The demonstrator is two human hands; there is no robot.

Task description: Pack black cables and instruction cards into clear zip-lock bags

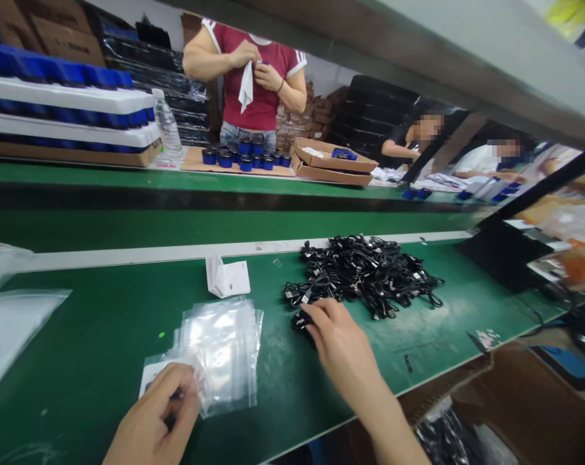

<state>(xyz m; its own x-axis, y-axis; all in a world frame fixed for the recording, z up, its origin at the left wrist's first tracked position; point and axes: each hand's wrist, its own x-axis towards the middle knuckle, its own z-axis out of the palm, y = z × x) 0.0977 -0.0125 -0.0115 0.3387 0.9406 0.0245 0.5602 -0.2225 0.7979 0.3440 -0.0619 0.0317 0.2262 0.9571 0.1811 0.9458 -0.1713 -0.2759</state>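
Black cable [299,321], centre frame, sits gripped under my right hand [343,345]; lower left, my left hand [159,416] pinches a bag [217,381].

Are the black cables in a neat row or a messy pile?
A messy pile: the black cables lie heaped and tangled on the green table.

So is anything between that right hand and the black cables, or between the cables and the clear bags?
Nothing visible. The right hand rests on a coiled black cable at the near edge of the tangled pile. Only bare green mat separates it from the stack of clear plastic bags, one pinched by the left hand.
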